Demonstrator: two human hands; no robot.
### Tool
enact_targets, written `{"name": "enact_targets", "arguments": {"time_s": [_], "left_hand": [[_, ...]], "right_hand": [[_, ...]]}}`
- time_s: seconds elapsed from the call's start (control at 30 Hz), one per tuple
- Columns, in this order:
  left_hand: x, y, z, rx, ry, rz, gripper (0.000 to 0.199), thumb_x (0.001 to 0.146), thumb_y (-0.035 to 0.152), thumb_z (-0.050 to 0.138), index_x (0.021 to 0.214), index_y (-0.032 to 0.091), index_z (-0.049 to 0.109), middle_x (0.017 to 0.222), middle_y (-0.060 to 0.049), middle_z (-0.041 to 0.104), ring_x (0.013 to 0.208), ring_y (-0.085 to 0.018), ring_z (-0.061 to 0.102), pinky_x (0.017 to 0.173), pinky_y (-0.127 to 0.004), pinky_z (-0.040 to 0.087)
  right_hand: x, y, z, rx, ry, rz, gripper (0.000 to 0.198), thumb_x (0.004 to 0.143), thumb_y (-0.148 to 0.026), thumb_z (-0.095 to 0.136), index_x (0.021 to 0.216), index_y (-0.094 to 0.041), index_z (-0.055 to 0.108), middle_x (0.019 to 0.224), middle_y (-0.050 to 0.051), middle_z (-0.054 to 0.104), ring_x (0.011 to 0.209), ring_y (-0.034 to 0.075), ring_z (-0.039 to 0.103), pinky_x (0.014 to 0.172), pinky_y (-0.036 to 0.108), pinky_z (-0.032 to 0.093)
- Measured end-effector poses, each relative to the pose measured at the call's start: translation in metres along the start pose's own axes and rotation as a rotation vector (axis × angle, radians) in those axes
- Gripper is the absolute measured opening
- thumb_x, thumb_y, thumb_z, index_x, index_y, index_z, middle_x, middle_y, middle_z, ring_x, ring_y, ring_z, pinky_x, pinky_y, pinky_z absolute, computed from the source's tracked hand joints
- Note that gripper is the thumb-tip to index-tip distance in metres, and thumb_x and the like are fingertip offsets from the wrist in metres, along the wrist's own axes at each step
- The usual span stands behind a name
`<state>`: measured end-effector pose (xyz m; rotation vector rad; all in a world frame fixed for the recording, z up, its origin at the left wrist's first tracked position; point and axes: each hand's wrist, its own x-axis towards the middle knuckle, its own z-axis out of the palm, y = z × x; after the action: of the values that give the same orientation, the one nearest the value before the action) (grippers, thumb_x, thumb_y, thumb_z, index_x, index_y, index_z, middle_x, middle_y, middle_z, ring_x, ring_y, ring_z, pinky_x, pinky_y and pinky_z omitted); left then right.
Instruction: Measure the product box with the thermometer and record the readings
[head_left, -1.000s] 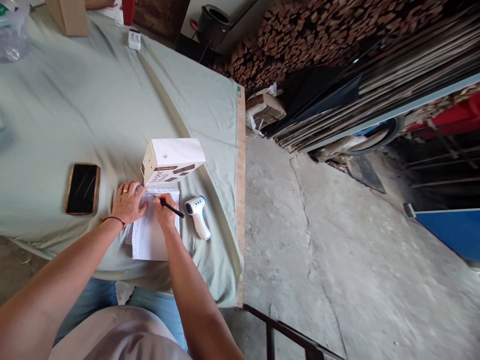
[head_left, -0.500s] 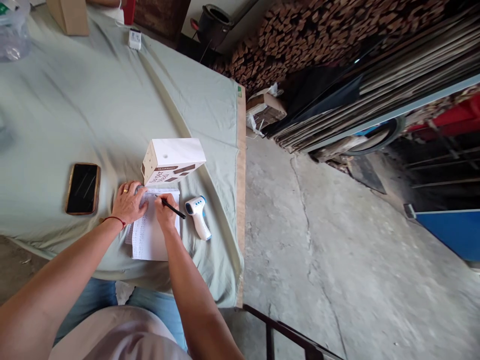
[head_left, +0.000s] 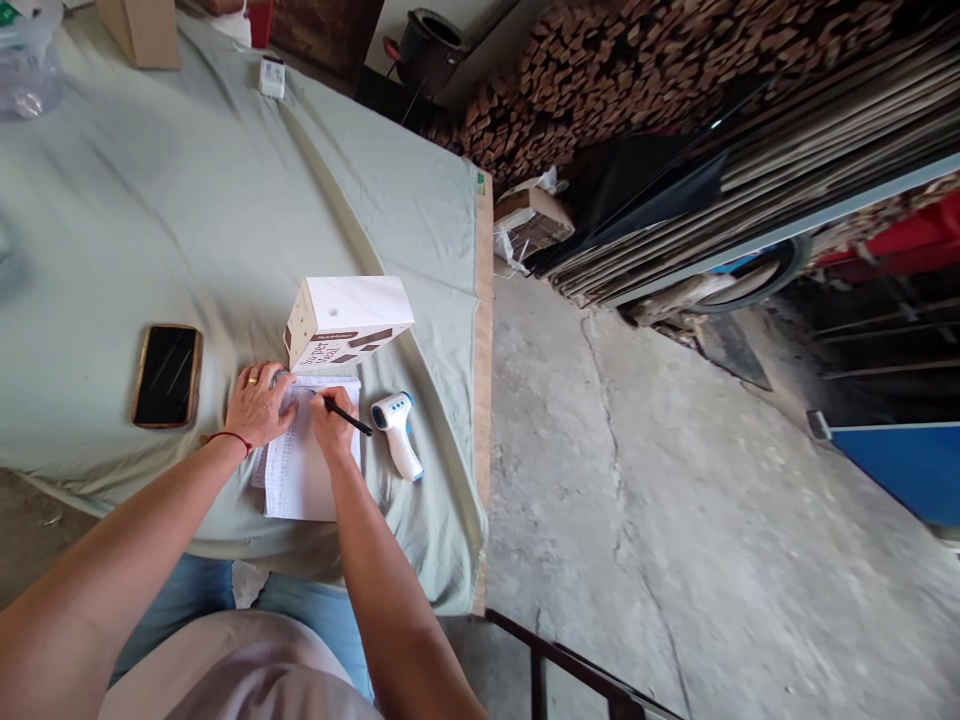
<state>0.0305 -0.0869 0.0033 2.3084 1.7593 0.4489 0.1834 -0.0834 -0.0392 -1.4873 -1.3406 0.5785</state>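
Note:
A white notebook (head_left: 304, 485) with handwriting along its left side lies on the cloth in front of me. My right hand (head_left: 334, 422) grips a black pen (head_left: 349, 413), its tip on the upper part of the page. Spread over the upper left edge of the notebook, my left hand (head_left: 259, 403) rests flat with fingers apart. Just beyond the notebook stands a white box (head_left: 352, 315) with brown print. To the right of the notebook is a white and blue infrared thermometer (head_left: 399, 437). A phone (head_left: 166, 376) with a dark screen lies left of my left hand.
A green cloth (head_left: 225, 200) covers the table, whose wooden edge (head_left: 484, 350) shows on the right. A cardboard box (head_left: 142, 35), a plastic bag (head_left: 28, 70) and a small white box (head_left: 271, 77) sit at the far end. Stacked firewood (head_left: 585, 85) lines the back.
The camera view has shifted very slightly. My hands, the pen and the notebook stay in nearly the same places.

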Motion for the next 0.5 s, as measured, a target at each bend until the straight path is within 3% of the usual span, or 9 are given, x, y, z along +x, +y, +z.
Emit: {"name": "enact_targets", "arguments": {"time_s": [0.1, 0.2, 0.3, 0.37, 0.5], "left_hand": [[0.0, 0.0, 0.001, -0.001, -0.009, -0.011, 0.039, 0.087, 0.031, 0.058, 0.125, 0.021, 0.06, 0.137, -0.015, 0.053, 0.132, -0.036, 0.047, 0.116, -0.056, 0.033], [-0.001, -0.001, 0.001, -0.02, -0.016, -0.024, 0.039, 0.087, 0.031, 0.059, 0.125, 0.022, 0.061, 0.137, -0.014, 0.053, 0.132, -0.035, 0.048, 0.117, -0.055, 0.033], [0.001, -0.008, -0.002, -0.091, -0.039, -0.047, 0.035, 0.089, 0.036, 0.058, 0.122, 0.023, 0.062, 0.136, -0.012, 0.055, 0.13, -0.034, 0.05, 0.116, -0.056, 0.035], [0.009, -0.015, -0.005, -0.16, -0.074, -0.078, 0.033, 0.09, 0.042, 0.058, 0.115, 0.022, 0.063, 0.129, -0.012, 0.059, 0.124, -0.034, 0.054, 0.112, -0.056, 0.039], [0.039, -0.026, -0.012, -0.298, -0.027, -0.188, 0.049, 0.08, 0.044, 0.068, 0.12, 0.018, 0.058, 0.122, -0.013, 0.063, 0.12, -0.035, 0.058, 0.107, -0.053, 0.046]], "right_hand": [[-0.001, -0.006, -0.002, 0.04, 0.066, 0.025, 0.022, 0.085, -0.039, 0.051, 0.073, -0.022, 0.055, 0.065, -0.002, 0.06, 0.062, 0.014, 0.053, 0.065, 0.03, 0.048], [-0.001, -0.018, -0.014, 0.089, 0.122, 0.035, 0.027, 0.09, -0.046, 0.051, 0.086, -0.02, 0.06, 0.078, 0.002, 0.066, 0.072, 0.016, 0.061, 0.072, 0.031, 0.053], [0.003, -0.027, -0.041, 0.099, 0.158, 0.021, 0.037, 0.097, -0.052, 0.045, 0.104, -0.02, 0.062, 0.087, 0.004, 0.069, 0.077, 0.016, 0.065, 0.075, 0.032, 0.054], [0.007, -0.023, -0.065, 0.049, 0.201, 0.004, 0.041, 0.098, -0.056, 0.042, 0.104, -0.021, 0.061, 0.085, 0.003, 0.068, 0.076, 0.017, 0.064, 0.076, 0.033, 0.054], [0.009, 0.007, -0.104, -0.243, 0.142, 0.02, 0.053, 0.079, -0.073, 0.061, 0.092, -0.023, 0.054, 0.1, 0.008, 0.068, 0.094, 0.025, 0.064, 0.084, 0.041, 0.049]]}}
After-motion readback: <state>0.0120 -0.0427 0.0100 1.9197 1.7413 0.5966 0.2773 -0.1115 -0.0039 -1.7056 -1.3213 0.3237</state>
